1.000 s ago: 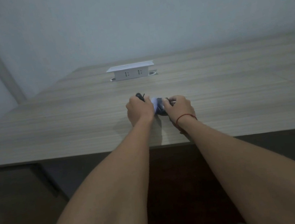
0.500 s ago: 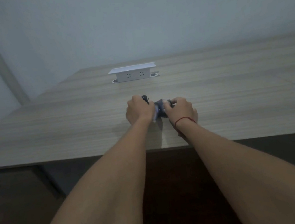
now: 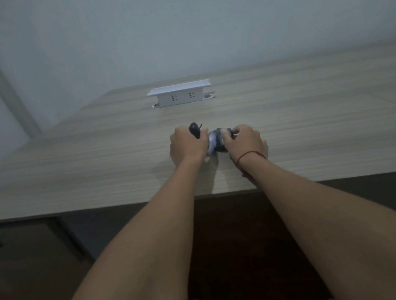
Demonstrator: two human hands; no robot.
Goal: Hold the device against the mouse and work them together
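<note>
Two bare forearms are being stretched forward over a pale wooden desk [image 3: 314, 113], and the two hands are being held close together near the middle of the picture. The left hand [image 3: 187, 147] is being kept curled around a small black object [image 3: 194, 131], whose rounded end is sticking out at the hand's 12 o'clock. At its 3 o'clock, the right hand [image 3: 244, 142] is being closed, fingers bent, over a dark rounded object [image 3: 219, 144] with a pale cloth or wrap [image 3: 211, 143] against it; what these are cannot be told. The dark object is being held just above the desk, between the two hands.

Judging by the grip, the handling is being carried on midway: both pieces are being held, neither is being set down.

Counted: two hands, one black object, one dark rounded object, one red string [image 3: 249, 154] at the right wrist, and one white socket box [image 3: 179, 94] at 12 o'clock, showing two outlets.
</note>
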